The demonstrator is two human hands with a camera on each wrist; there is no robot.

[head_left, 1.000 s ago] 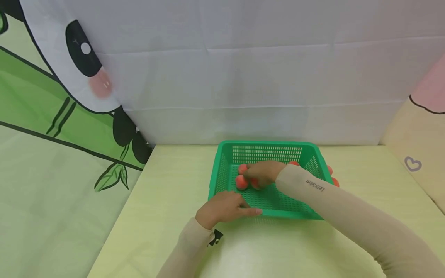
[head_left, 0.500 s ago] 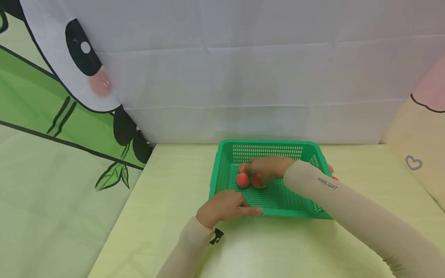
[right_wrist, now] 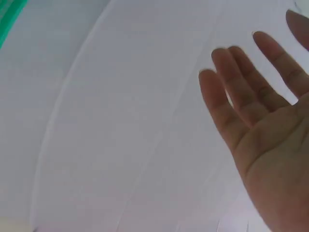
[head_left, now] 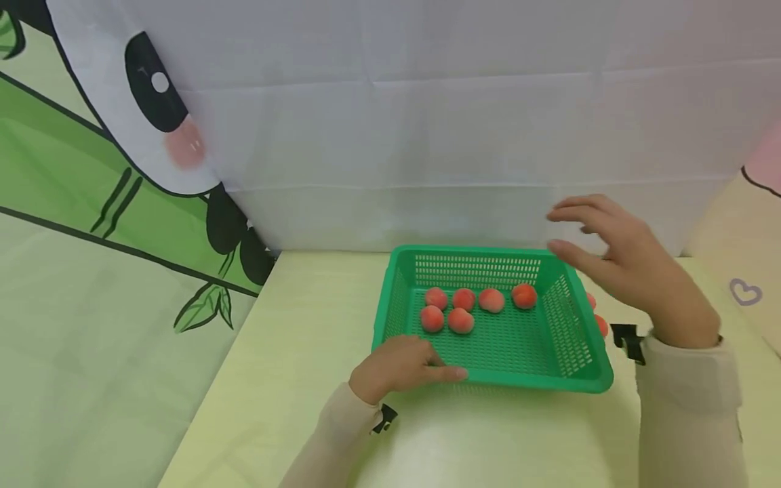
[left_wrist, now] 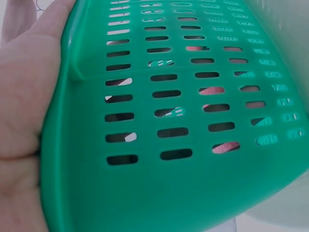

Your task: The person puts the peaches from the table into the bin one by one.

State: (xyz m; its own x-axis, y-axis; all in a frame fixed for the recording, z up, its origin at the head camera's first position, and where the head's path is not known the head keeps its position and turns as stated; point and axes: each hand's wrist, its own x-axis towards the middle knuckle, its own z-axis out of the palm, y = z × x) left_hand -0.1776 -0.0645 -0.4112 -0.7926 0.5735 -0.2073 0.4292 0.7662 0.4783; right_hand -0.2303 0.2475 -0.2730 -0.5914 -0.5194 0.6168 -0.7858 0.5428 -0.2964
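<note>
A green plastic basket [head_left: 488, 378] with slotted walls stands on the table. Several red-pink peaches [head_left: 460, 320] lie on its floor toward the back left, in two loose rows. My left hand [head_left: 399, 366] grips the near-left part of the rim, its thumb stretched along the front edge and its other fingers mostly hidden. In the left wrist view, the palm [left_wrist: 21, 106] presses against the rim, and bits of peach show through the slots. My right hand [head_left: 634, 264] is raised above the basket's right side, fingers spread and slightly bent, holding nothing.
More peaches [head_left: 601, 325] lie on the table just outside the basket's right wall, partly hidden by it. A white cloth backdrop [head_left: 464, 135] rises behind the pale yellow table [head_left: 305, 318]. A printed green cloth [head_left: 91, 325] hangs at the left.
My right hand has left the peaches at the basket's left and risen to the upper right, uncovering the peaches in the basket. My left hand stays on the rim.
</note>
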